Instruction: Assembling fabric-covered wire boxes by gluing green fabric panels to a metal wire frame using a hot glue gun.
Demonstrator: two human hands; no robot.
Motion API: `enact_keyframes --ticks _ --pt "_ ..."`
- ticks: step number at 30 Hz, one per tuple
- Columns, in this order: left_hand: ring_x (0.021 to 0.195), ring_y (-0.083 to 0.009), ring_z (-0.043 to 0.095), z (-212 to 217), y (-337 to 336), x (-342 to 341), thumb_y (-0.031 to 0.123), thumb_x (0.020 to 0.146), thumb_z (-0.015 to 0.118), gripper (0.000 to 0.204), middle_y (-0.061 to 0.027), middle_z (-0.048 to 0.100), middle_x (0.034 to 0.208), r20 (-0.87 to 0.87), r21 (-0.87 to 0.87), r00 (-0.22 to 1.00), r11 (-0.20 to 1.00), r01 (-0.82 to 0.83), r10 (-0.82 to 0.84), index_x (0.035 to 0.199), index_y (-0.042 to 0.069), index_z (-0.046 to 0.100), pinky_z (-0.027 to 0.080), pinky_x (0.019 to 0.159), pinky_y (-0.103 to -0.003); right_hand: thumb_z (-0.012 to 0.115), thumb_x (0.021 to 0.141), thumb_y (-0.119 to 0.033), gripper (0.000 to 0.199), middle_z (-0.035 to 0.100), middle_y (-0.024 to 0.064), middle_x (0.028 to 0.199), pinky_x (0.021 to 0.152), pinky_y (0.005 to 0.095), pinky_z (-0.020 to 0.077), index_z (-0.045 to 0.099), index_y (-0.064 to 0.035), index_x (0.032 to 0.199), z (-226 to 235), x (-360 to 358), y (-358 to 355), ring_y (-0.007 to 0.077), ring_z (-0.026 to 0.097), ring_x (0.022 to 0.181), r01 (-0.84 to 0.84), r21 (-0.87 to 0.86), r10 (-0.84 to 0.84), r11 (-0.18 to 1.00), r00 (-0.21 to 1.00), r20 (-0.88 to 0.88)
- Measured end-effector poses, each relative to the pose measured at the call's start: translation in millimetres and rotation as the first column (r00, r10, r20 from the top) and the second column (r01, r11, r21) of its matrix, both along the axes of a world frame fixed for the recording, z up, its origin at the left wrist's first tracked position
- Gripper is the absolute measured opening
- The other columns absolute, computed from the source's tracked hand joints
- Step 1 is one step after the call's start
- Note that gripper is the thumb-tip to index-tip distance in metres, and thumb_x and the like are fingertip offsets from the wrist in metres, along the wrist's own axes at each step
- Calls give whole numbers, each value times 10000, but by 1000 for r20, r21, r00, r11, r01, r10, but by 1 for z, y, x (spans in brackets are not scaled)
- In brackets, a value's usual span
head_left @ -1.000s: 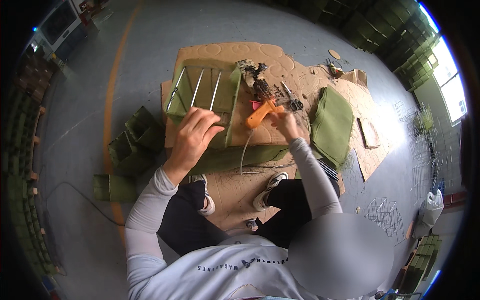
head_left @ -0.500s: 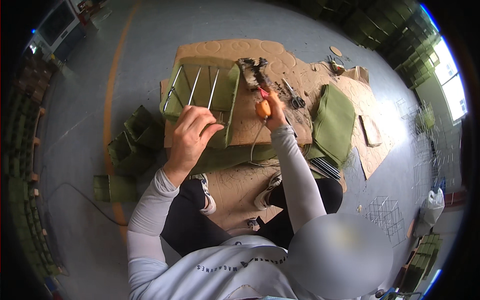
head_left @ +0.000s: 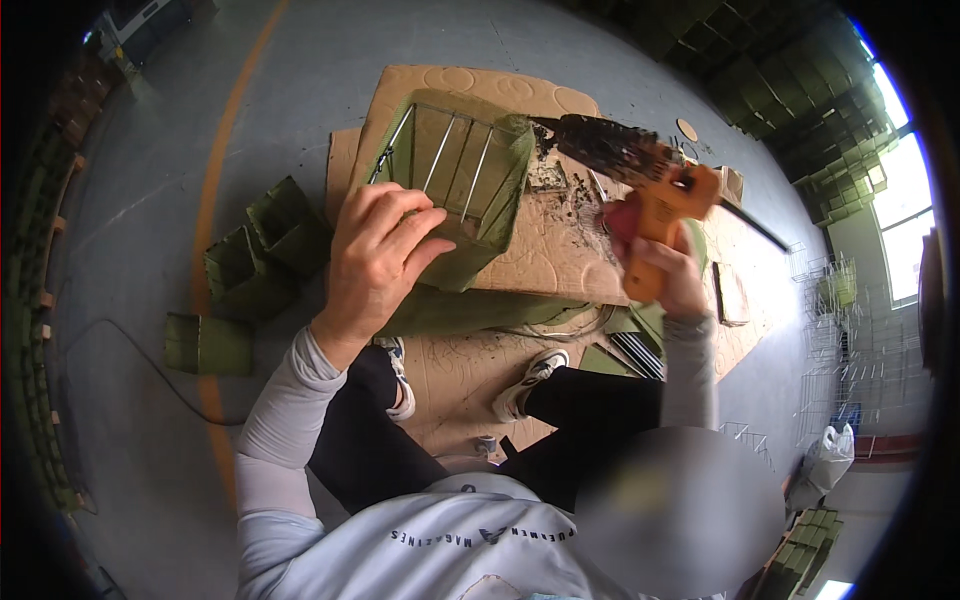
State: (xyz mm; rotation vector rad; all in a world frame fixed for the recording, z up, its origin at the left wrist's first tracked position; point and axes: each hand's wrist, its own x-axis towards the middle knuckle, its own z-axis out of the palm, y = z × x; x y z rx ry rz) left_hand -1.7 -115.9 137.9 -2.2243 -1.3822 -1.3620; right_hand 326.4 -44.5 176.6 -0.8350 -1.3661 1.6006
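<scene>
My right hand (head_left: 672, 272) grips a hot glue gun (head_left: 655, 222) by its orange handle. The gun's blackened front and nozzle point left, at the far right corner of a green fabric box (head_left: 512, 190). Whether the nozzle touches the cloth I cannot tell. Across the box's opening run several thin metal rods (head_left: 439, 152). At the near left edge of this box is my left hand (head_left: 380, 238), its thumb and bent fingers apart, with nothing visible between them. The box rests on brown cardboard (head_left: 560, 255) over a low green support.
Green fabric boxes (head_left: 208, 345) stand on the floor at left, near a dark cable (head_left: 150, 370). Dark rods (head_left: 637, 352) lie right of my feet. Wire frames (head_left: 850, 350) and a white plastic bag (head_left: 832, 455) are at far right. Stacked green boxes (head_left: 790, 90) line the back right.
The glue gun has been lifted and swung right and nearer, its nozzle now at the box corner. My left hand stays by the box's near edge. The whole view has shifted slightly.
</scene>
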Motion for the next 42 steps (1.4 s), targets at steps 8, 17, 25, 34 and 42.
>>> enact_keyframes --ticks 8,17,25,34,42 --pt "906 -227 608 -6 4 -7 113 672 840 272 -18 642 928 26 30 998 998 -60 59 896 62 694 490 805 -364 699 815 36 624 657 136 1192 758 297 529 442 23 1383 112 -7 -42 141 624 865 -147 -141 203 979 752 627" --pt "893 -198 588 -7 4 -7 144 670 805 235 0 604 894 -1 55 1000 998 -12 12 841 85 654 464 785 -340 769 832 -23 613 645 130 1210 979 335 506 470 30 1364 114 -20 -45 198 643 1084 -295 -44 237 955 660 713" --pt "902 -194 591 -8 5 -7 131 666 810 236 3 600 891 2 64 1000 998 -16 16 834 90 649 467 789 -338 686 828 61 740 642 108 1127 441 187 432 326 -48 1466 126 -29 -41 41 496 541 -324 -99 257 941 495 830" --pt "902 -191 591 -9 5 -6 118 660 812 244 3 597 889 2 50 1000 999 -13 13 840 89 651 469 802 -340 769 845 -59 537 683 94 1128 939 295 523 520 38 1311 126 -24 -48 156 654 1036 -253 -40 205 967 668 716" --pt "900 -196 591 -10 5 -5 119 665 809 240 3 598 890 -2 46 1000 999 -13 13 843 89 651 468 810 -345 646 815 75 647 639 93 1097 446 194 426 397 -27 1403 126 -24 -44 47 507 584 -298 -98 264 949 589 764"
